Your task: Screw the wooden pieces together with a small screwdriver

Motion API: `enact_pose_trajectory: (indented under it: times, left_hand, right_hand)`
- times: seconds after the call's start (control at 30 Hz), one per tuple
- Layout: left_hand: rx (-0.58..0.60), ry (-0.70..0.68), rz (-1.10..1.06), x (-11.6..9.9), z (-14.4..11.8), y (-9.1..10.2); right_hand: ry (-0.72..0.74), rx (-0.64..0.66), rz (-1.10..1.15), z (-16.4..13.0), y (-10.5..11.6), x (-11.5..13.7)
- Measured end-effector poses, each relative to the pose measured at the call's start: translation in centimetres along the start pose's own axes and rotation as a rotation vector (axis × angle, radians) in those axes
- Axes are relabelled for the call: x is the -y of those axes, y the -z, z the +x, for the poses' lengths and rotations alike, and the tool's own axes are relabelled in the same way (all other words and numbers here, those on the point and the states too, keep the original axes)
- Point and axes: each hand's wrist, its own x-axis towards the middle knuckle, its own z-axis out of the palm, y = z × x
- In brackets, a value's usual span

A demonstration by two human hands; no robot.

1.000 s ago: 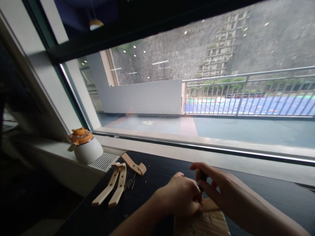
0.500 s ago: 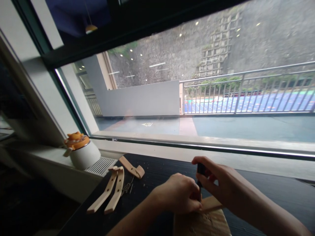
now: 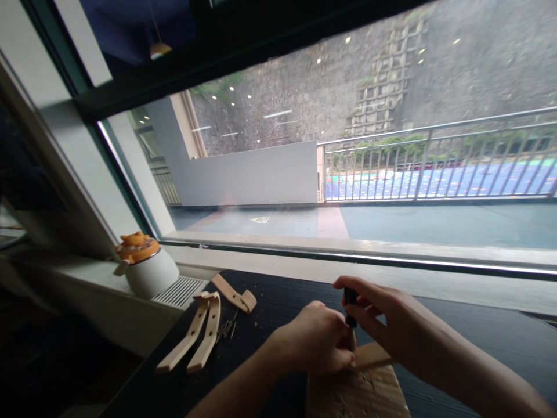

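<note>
Head view: at a dark table (image 3: 270,302) by a window, the right hand (image 3: 383,322) grips a dark-handled tool (image 3: 349,299) upright over a wooden block (image 3: 357,392), while the left hand (image 3: 319,345), curled closed, presses a leather strip (image 3: 369,357) onto it. More strips (image 3: 195,331) lie well to the left.

Both forearms come into view bare from the near edge, with no sleeve, glove, watch or band showing on either. The left hand (image 3: 319,345) and the right hand (image 3: 383,325) are bare too, with no rings that can be made out. The fingernails look short and plain, though the dim light and soft focus hide finer detail.
</note>
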Motion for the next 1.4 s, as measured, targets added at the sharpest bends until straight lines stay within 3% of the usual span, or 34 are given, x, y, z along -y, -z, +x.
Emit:
enact_pose_trajectory:
  times: [0.23,0.57,0.77,1.0,1.23,1.4]
  left_hand:
    - [0.016,0.029,-0.035,-0.10,-0.08,-0.06]
    - [-0.028,0.033,0.021,-0.11,-0.12,-0.12]
    - [-0.033,0.057,0.003,-0.51,-0.27,0.18]
    - [-0.058,0.028,0.025,-0.03,-0.24,-0.23]
    - [-0.005,0.079,-0.011,-0.43,-0.26,0.26]
    - [-0.008,0.057,0.003,-0.42,-0.28,0.36]
  right_hand:
    - [-0.024,-0.022,-0.031,0.20,-0.10,-0.19]
    - [0.055,-0.049,-0.020,-0.21,-0.09,0.24]
    - [-0.014,-0.048,-0.120,0.16,-0.11,0.39]
    - [0.014,-0.021,-0.010,-0.19,0.32,0.66]
    - [-0.013,-0.102,-0.100,0.34,-0.05,-0.18]
    - [0.005,-0.092,-0.115,-0.11,0.29,0.29]
